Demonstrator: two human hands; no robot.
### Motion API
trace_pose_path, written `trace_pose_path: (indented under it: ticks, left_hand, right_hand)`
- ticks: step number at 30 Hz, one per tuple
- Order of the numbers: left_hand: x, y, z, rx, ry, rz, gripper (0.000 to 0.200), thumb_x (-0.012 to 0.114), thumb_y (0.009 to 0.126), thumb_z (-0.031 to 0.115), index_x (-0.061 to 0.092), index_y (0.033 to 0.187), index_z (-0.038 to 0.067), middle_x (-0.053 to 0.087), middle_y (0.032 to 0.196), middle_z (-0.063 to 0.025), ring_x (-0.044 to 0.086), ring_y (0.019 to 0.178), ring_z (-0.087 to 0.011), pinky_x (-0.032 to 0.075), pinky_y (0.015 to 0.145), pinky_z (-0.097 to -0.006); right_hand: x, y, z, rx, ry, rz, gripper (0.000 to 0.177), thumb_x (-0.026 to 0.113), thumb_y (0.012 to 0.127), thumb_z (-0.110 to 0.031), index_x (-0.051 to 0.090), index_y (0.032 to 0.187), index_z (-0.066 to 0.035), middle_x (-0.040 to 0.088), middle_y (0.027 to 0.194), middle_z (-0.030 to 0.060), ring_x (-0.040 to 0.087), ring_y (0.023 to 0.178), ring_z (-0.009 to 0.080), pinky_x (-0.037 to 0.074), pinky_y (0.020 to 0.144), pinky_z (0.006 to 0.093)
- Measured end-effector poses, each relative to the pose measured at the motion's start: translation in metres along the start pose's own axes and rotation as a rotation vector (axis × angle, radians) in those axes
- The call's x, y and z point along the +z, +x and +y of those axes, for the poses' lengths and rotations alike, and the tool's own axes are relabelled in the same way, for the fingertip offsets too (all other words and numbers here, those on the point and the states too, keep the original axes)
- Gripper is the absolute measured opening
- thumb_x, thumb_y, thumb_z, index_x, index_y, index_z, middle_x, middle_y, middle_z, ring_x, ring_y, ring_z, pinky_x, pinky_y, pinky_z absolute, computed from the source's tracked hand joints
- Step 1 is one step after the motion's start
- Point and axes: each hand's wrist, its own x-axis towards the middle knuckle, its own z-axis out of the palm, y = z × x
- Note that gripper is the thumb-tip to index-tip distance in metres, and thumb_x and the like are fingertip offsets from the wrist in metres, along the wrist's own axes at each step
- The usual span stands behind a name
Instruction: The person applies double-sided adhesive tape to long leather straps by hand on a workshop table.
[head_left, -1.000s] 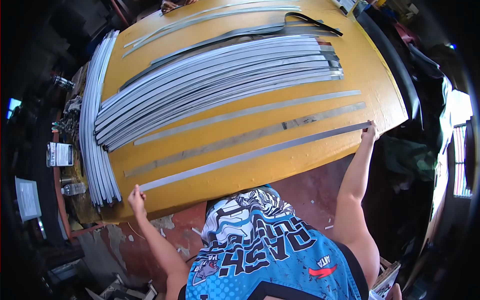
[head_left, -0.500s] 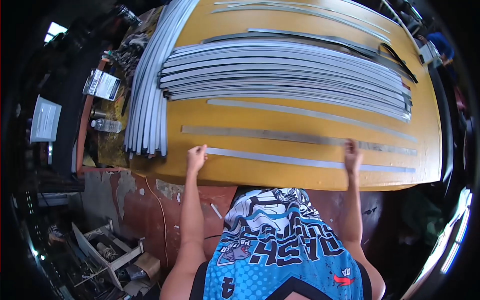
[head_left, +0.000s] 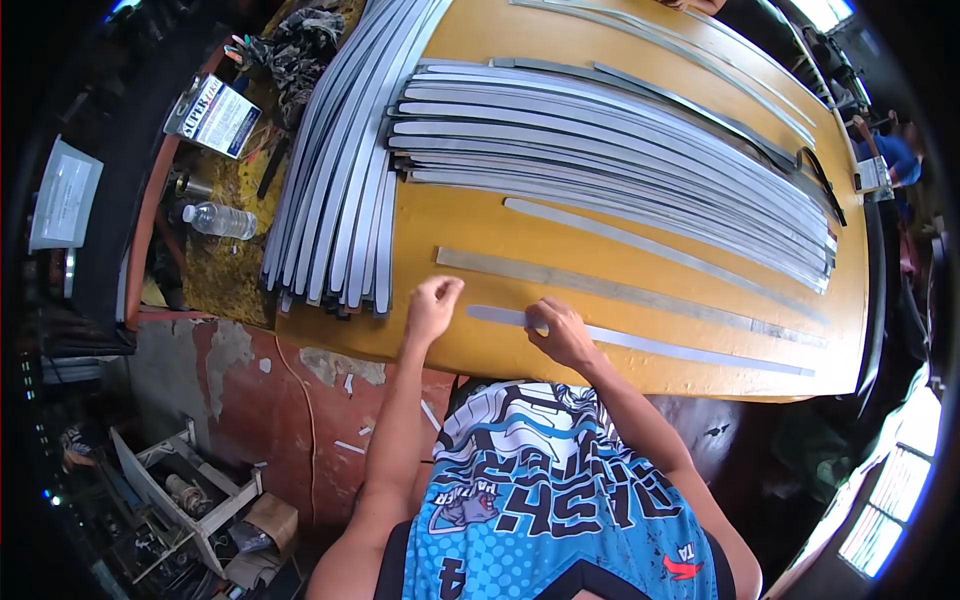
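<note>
A long pale strip (head_left: 690, 348) with a rounded left end lies along the table's near side. My right hand (head_left: 562, 332) is over this strip near its left end, fingers curled at its edges. Just left of that end, my left hand (head_left: 432, 308) is raised with thumb and fingers pinched together; whatever may be between them is hidden. Beyond lies a duller grey strip (head_left: 600, 284), and past it another pale strip (head_left: 665, 252). A broad stack of strips (head_left: 610, 140) stretches across the table, while a second bundle (head_left: 335, 190) crosses its left side lengthwise.
The yellow tabletop (head_left: 440, 350) carries more thin strips (head_left: 660, 40) at the far side. Left are a plastic bottle (head_left: 220, 221), a labelled tin (head_left: 218, 118) and a white container (head_left: 66, 195). A person in blue (head_left: 900, 155) is at the far right; another person's hand shows at the top edge.
My right hand has moved left along the near strip toward its left end. My left hand has come away from that end. The camera view has turned and shifted left.
</note>
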Motion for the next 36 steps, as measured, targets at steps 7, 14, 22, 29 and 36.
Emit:
trace_pose_path:
  ticks: [7, 14, 22, 29, 36]
  left_hand:
    - [-0.024, 0.05, -0.007, 0.49, 0.375, 0.122, 0.026, 0.072, 0.082, 0.001, 0.074, 0.108, 0.007, 0.072, 0.109, -0.0111, 0.064, 0.099, -0.0303, 0.052, 0.089, -0.0394]
    - [-0.026, 0.039, -0.017, 0.464, 0.37, 0.112, 0.032, 0.071, 0.081, -0.001, 0.073, 0.112, 0.007, 0.071, 0.106, -0.0101, 0.063, 0.099, -0.0307, 0.051, 0.089, -0.0402]
    - [-0.028, 0.036, -0.029, 0.487, 0.287, 0.162, 0.044, 0.068, 0.082, -0.005, 0.068, 0.124, 0.007, 0.072, 0.1, -0.0085, 0.062, 0.097, -0.0287, 0.05, 0.086, -0.04]
    - [-0.031, 0.039, -0.03, 0.464, 0.271, 0.179, 0.051, 0.064, 0.084, -0.008, 0.063, 0.133, 0.008, 0.074, 0.097, -0.0044, 0.061, 0.094, -0.0252, 0.049, 0.087, -0.0381]
    - [-0.028, 0.041, -0.034, 0.445, 0.235, 0.207, 0.059, 0.059, 0.083, -0.01, 0.056, 0.14, 0.007, 0.074, 0.096, -0.0018, 0.059, 0.094, -0.0248, 0.046, 0.088, -0.0394]
  right_hand:
    - [-0.005, 0.007, -0.03, 0.008, 0.152, -0.041, 0.03, 0.073, 0.081, -0.006, 0.065, 0.11, -0.005, 0.066, 0.097, 0.0134, 0.068, 0.088, 0.0346, 0.057, 0.076, 0.0425]
    - [-0.006, 0.027, -0.056, 0.017, 0.225, -0.076, 0.028, 0.078, 0.084, -0.015, 0.067, 0.107, -0.004, 0.066, 0.095, 0.0131, 0.068, 0.087, 0.034, 0.056, 0.075, 0.0413]
    - [0.005, 0.058, -0.062, -0.016, 0.193, 0.048, 0.028, 0.076, 0.084, -0.011, 0.066, 0.11, -0.003, 0.065, 0.094, 0.0152, 0.067, 0.086, 0.0341, 0.054, 0.074, 0.0417]
    - [0.022, 0.078, -0.044, -0.026, 0.173, 0.116, 0.031, 0.078, 0.083, -0.012, 0.065, 0.11, -0.005, 0.067, 0.095, 0.0145, 0.068, 0.086, 0.0342, 0.056, 0.074, 0.0413]
    - [0.028, 0.092, -0.036, -0.024, 0.167, 0.198, 0.029, 0.079, 0.084, -0.015, 0.067, 0.108, -0.006, 0.067, 0.095, 0.0132, 0.069, 0.08, 0.0322, 0.056, 0.069, 0.04]
